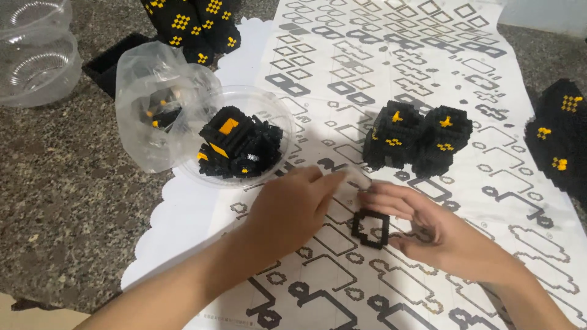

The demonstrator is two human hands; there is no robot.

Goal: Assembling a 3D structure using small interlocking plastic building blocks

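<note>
My left hand [292, 211] and right hand [428, 229] meet over the sheet [379, 73], fingertips close together. The left pinches a small white tool [356, 177]; the right lies open, palm up, its fingers beside a black brick frame [370, 228] that rests flat on the sheet between the hands. A clear bowl [269, 107] of black-and-yellow bricks stands far left, a plastic bag [153, 113] touching it. A built block [419, 137] stands far right.

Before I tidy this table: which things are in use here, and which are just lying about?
In use: left hand, right hand, black brick frame, white tool, instruction sheet.
Lying about: bowl of bricks, plastic bag, built blocks, empty tubs.
</note>
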